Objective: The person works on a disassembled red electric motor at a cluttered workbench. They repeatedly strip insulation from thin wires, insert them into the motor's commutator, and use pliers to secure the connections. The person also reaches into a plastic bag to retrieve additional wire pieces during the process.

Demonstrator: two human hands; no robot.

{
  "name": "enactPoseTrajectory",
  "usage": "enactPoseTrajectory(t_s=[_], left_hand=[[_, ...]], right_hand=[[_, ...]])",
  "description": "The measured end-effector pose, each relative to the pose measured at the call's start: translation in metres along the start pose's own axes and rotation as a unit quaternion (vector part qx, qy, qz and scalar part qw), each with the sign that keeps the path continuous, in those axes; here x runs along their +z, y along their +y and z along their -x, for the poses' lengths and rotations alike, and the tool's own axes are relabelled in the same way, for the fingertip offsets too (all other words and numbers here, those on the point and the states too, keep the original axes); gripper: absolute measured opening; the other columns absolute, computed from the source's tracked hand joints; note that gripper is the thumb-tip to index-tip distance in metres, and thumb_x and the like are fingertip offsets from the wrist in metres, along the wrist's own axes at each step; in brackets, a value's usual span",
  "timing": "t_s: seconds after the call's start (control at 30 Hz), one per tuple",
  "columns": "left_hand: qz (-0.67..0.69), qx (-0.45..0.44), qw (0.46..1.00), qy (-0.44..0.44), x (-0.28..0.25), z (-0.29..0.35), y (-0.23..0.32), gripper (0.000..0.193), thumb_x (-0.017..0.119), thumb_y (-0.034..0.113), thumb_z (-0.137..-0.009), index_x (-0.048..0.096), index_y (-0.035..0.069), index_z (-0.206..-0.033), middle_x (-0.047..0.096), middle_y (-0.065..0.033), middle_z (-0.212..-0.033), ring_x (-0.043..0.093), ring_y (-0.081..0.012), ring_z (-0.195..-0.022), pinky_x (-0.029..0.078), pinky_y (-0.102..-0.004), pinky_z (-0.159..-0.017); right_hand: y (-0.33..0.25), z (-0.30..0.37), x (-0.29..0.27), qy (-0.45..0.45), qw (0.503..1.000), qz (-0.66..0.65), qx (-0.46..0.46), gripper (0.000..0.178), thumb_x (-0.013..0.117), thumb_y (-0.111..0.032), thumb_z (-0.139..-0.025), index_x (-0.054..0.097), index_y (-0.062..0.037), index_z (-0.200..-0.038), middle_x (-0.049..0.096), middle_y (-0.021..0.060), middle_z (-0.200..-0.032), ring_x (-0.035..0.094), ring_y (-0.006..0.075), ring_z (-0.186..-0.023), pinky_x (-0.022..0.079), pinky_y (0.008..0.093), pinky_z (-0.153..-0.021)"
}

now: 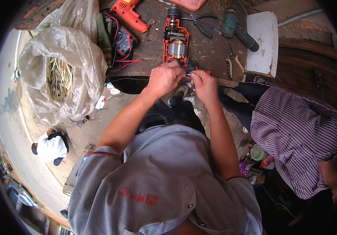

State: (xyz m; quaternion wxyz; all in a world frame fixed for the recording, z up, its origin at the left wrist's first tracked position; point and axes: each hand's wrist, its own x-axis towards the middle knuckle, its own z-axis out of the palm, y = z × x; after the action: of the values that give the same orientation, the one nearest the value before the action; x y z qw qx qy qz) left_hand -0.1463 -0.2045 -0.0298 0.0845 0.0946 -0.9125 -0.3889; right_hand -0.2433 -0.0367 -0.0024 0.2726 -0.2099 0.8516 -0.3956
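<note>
My left hand (165,79) and my right hand (205,87) meet at the front edge of the workbench, both closed in a pinch. Between their fingertips runs a short, thin wire (188,75), bluish and pale; its exact ends are hidden by the fingers. Just beyond my hands lies an opened power drill (177,49) in an orange-red half shell. Its motor, gears and dark chuck are exposed, with the chuck pointing away from me. A dark part with some red lies beside the drill's near end, partly behind my right hand.
On the wooden workbench (153,45) are an orange drill casing (131,15), a multimeter (126,42) with red leads, pliers (203,26), a teal drill (237,29) and more pliers (230,62). A plastic sack (27,64) of straw stands left. A person in a checked shirt (290,133) is close right.
</note>
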Motion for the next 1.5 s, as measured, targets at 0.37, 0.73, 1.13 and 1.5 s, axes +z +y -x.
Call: enactPoseTrajectory(t_s=[0.37, 0.73, 1.13, 1.5], left_hand=[[-0.003, -0.010, 1.000, -0.006, 0.001, 0.000, 0.000, 0.009, 0.073, 0.016, -0.084, 0.076, 0.015, -0.092, 0.067, -0.0022, -0.092, 0.069, -0.0290, -0.088, 0.057, -0.0433, -0.071], [-0.017, -0.007, 0.999, -0.026, -0.001, -0.002, 0.002, 0.012, 0.074, 0.015, -0.083, 0.076, 0.013, -0.094, 0.068, -0.0028, -0.094, 0.069, -0.0290, -0.089, 0.057, -0.0428, -0.073], [0.055, 0.006, 0.995, 0.082, -0.012, 0.017, -0.019, 0.017, 0.073, 0.008, -0.085, 0.073, 0.011, -0.101, 0.060, -0.0086, -0.097, 0.065, -0.0311, -0.092, 0.055, -0.0417, -0.076], [0.016, 0.024, 0.999, 0.043, -0.006, 0.002, -0.010, 0.010, 0.073, 0.012, -0.083, 0.074, 0.015, -0.093, 0.056, -0.0056, -0.092, 0.062, -0.0285, -0.091, 0.055, -0.0435, -0.070]], right_hand=[[0.002, -0.002, -0.005, -0.005, 0.997, 0.042, -0.063, 0.013, 0.069, -0.008, -0.090, 0.071, -0.0006, -0.101, 0.071, 0.0207, -0.093, 0.069, 0.0391, -0.088, 0.054, 0.0443, -0.079], [-0.008, -0.005, 0.003, 0.002, 0.984, 0.123, -0.126, 0.011, 0.069, -0.008, -0.090, 0.069, -0.0010, -0.098, 0.070, 0.0201, -0.092, 0.068, 0.0411, -0.087, 0.054, 0.0462, -0.077], [0.000, -0.003, 0.011, 0.011, 0.992, 0.051, -0.111, 0.010, 0.068, -0.009, -0.090, 0.068, -0.0019, -0.097, 0.070, 0.0191, -0.092, 0.068, 0.0410, -0.086, 0.054, 0.0457, -0.075], [-0.005, -0.001, 0.010, 0.029, 0.988, 0.088, -0.122, 0.009, 0.068, -0.011, -0.091, 0.068, -0.0029, -0.097, 0.070, 0.0186, -0.093, 0.067, 0.0417, -0.086, 0.054, 0.0476, -0.074]])
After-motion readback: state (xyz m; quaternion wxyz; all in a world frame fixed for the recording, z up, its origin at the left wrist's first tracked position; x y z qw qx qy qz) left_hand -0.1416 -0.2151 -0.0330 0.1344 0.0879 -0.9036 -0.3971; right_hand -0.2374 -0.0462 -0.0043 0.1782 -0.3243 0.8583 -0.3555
